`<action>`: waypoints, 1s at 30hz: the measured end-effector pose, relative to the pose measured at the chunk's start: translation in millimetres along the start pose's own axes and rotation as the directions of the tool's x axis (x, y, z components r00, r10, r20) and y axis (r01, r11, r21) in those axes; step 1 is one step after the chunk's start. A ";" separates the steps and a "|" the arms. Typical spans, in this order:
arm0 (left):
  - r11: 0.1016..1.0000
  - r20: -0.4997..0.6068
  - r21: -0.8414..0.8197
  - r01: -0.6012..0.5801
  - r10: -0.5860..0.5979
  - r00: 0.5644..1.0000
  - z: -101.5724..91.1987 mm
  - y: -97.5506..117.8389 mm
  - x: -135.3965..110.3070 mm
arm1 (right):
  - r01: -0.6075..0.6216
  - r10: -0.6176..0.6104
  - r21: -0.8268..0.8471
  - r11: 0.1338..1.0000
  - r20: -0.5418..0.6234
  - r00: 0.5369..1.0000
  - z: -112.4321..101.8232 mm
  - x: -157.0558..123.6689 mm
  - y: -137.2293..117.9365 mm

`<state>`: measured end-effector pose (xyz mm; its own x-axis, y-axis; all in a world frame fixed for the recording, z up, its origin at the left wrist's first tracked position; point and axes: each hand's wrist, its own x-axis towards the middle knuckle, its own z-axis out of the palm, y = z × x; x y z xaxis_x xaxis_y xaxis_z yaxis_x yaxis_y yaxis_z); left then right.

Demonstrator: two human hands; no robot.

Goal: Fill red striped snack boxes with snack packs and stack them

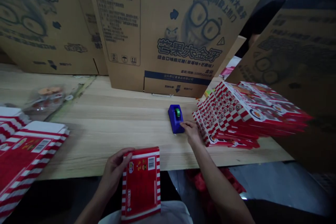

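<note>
My left hand (115, 164) grips a flat red cardboard box (143, 185) by its upper left edge, thumb on the printed face. The box has red-and-white striped sides and a barcode near its top right corner. It is tilted over my lap at the table's front edge. A blue tape dispenser (173, 117) with a green roll stands on the table in front of me. My right hand (193, 132) reaches to its near right end, thumb and finger pinched together against it. Whatever lies between those fingertips is too small to make out.
To the right, a leaning stack of red-and-white boxes (231, 112) stands close to my right hand. More striped boxes (31, 150) lie at the left. Behind them is a clear bag (48, 98) with round pieces. Large printed cartons (162, 35) wall off the table's back.
</note>
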<state>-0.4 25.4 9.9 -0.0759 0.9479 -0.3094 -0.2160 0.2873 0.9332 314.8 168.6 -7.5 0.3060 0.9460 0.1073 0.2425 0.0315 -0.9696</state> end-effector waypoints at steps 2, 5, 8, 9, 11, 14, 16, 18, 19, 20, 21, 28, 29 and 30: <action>0.997 -0.031 0.055 -0.062 0.064 0.998 2.7 0.5 0.3 | -0.020 0.027 0.066 0.998 -0.105 0.994 9.6 -6.0 2.2; 0.993 -0.089 0.057 -0.103 0.107 0.990 0.1 2.2 6.7 | -0.019 0.052 0.159 0.987 -0.206 0.977 15.5 -24.5 2.5; 0.994 -0.120 -0.014 -0.106 0.103 0.987 -8.0 10.0 18.5 | -0.006 0.058 0.223 0.975 -0.229 0.972 14.3 -47.0 4.2; 0.994 -0.121 -0.035 -0.107 0.102 0.987 -11.0 14.6 23.0 | -0.005 0.059 0.231 0.973 -0.228 0.972 13.9 -53.4 5.8; 0.992 -0.096 -0.039 -0.120 0.115 0.989 -16.9 25.8 32.1 | -0.007 0.060 0.233 0.972 -0.220 0.974 14.1 -62.0 10.2; 0.990 0.025 0.060 -0.131 0.130 0.991 -24.6 44.2 44.5 | -0.013 0.058 0.221 0.975 -0.196 0.979 13.5 -63.6 16.6; 0.982 0.141 0.148 -0.120 0.100 0.985 -28.1 54.5 50.7 | -0.020 0.056 0.216 0.976 -0.161 0.985 10.8 -61.8 17.8; 0.964 0.240 0.238 -0.120 0.062 0.969 -29.8 61.4 54.6 | -0.038 0.062 0.220 0.975 -0.104 0.993 7.7 -62.8 14.3; 0.952 0.280 0.280 -0.124 0.042 0.959 -29.9 63.2 55.7 | -0.054 0.072 0.227 0.972 -0.071 0.995 7.2 -64.9 10.4; 0.940 0.314 0.316 -0.126 0.022 0.949 -29.5 64.0 56.5 | -0.075 0.082 0.232 0.970 -0.020 0.996 8.0 -68.1 4.8; 0.932 0.341 0.341 -0.123 0.000 0.940 -28.6 63.8 56.9 | -0.094 0.082 0.231 0.968 0.061 0.995 10.7 -72.0 -2.6; 0.908 0.444 0.394 -0.142 -0.053 0.895 -13.6 55.4 53.4 | 0.147 -0.156 0.089 0.985 0.818 0.553 70.9 -97.0 -70.8; 0.905 0.449 0.396 -0.152 -0.046 0.892 -12.5 55.4 51.9 | 0.229 -0.175 0.060 0.972 0.835 0.522 79.5 -98.2 -76.5; 0.904 0.457 0.397 -0.161 -0.043 0.889 -12.2 55.7 50.2 | 0.312 -0.184 0.018 0.950 0.840 0.511 86.5 -98.7 -80.3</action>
<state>-28.1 87.2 44.1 0.3862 0.8929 -0.2313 0.2037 0.1621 0.9655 185.5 100.6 40.8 -0.6615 0.7484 0.0489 0.3090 0.3313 -0.8915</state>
